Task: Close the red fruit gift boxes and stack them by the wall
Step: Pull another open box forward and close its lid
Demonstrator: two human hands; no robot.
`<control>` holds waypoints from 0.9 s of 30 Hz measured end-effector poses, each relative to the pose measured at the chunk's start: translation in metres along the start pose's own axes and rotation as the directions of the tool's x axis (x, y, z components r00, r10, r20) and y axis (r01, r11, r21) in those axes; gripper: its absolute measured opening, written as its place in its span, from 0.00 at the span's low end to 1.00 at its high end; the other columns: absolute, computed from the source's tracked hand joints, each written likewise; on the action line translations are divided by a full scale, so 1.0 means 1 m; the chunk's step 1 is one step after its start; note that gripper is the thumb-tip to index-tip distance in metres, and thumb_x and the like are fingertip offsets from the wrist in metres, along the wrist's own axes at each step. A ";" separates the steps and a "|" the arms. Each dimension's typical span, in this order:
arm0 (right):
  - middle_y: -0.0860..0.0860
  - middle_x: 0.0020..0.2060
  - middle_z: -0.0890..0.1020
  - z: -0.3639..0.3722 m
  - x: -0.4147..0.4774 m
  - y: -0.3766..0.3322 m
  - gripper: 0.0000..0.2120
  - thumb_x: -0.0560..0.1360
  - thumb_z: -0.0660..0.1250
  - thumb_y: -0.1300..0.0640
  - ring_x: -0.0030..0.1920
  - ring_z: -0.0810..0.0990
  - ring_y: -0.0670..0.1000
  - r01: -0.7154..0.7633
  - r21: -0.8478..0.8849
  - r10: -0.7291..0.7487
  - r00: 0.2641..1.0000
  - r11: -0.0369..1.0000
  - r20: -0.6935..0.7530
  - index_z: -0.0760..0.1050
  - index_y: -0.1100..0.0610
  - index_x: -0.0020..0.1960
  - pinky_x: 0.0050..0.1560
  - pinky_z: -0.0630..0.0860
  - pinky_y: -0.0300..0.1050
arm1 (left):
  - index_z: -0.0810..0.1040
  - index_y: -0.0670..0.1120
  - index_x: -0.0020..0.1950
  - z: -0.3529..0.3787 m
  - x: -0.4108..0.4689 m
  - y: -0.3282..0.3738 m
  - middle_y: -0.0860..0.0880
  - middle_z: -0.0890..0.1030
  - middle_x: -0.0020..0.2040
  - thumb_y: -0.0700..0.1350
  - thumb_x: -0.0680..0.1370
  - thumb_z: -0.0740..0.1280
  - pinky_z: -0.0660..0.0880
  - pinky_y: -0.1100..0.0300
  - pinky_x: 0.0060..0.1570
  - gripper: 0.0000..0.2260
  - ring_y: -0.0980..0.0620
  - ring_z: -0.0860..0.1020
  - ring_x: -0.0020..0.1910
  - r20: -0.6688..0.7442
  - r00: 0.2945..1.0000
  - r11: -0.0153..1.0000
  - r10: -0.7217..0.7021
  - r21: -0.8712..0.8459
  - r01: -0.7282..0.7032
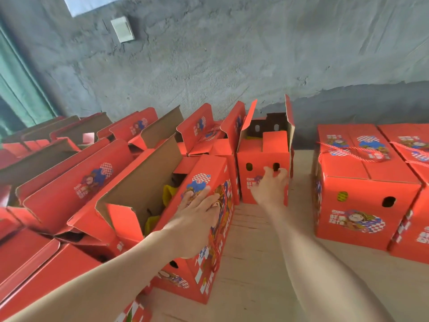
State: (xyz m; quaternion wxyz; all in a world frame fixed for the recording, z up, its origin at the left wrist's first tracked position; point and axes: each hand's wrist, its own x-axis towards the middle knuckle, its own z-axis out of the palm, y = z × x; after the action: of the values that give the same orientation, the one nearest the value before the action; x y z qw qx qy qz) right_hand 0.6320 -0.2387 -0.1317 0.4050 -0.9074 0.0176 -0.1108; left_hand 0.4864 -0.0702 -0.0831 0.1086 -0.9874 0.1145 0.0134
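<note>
A red fruit gift box (pixel 204 270) stands open in front of me, its brown inner flap raised and yellow fruit netting visible inside. My left hand (pixel 197 205) lies flat with spread fingers on that box's right top flap. Farther back stands another open red box (pixel 264 173) with its flaps upright. My right hand (pixel 271 182) reaches to that box's front face, fingers curled at one of its oval holes. Two closed red boxes (pixel 362 187) with twisted red rope handles stand at the right, close to the grey wall (pixel 232 66).
Several more open red boxes (pixel 69 182) crowd the left side, flaps sticking up. The floor (pixel 260 263) is pale board between the box groups. A green curtain (pixel 16 84) hangs at the far left.
</note>
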 end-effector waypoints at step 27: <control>0.51 0.59 0.70 -0.104 -0.232 0.031 0.10 0.77 0.56 0.57 0.56 0.74 0.54 0.157 -0.219 -0.127 0.982 0.963 0.142 0.67 0.57 0.57 0.52 0.71 0.45 | 0.58 0.45 0.76 -0.035 -0.091 0.074 0.47 0.62 0.75 0.28 0.72 0.54 0.57 0.58 0.71 0.32 0.46 0.61 0.73 -0.258 0.907 0.845 -0.332 -0.508 0.165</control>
State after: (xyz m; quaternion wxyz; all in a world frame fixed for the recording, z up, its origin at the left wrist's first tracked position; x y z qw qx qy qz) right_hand 0.3855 -0.3072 -0.1301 0.2890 -0.9522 -0.0607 -0.0789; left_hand 0.3806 -0.1280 -0.0605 -0.1572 -0.9773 -0.0063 -0.1419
